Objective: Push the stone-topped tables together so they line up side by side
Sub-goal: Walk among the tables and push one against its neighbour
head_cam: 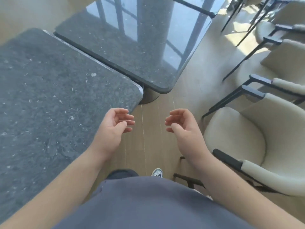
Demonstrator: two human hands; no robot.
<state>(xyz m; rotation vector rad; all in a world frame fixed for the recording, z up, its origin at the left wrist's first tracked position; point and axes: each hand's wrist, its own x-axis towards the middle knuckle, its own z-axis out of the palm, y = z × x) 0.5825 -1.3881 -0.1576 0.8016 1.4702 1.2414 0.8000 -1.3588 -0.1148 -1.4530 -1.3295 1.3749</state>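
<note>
Two dark speckled stone-topped tables fill the left and middle of the view. The near table lies at my left. The far table stands beyond it, edge to edge, its front corner jutting further right than the near table's corner. A round pedestal base shows under that corner. My left hand hovers just off the near table's right corner, fingers loosely curled, holding nothing. My right hand hangs over the floor, palm facing left, also empty. Neither hand touches a table.
Cream upholstered chairs with dark metal frames stand along the right: one close by, others behind it. A strip of light wooden floor runs between tables and chairs. My shoe shows below.
</note>
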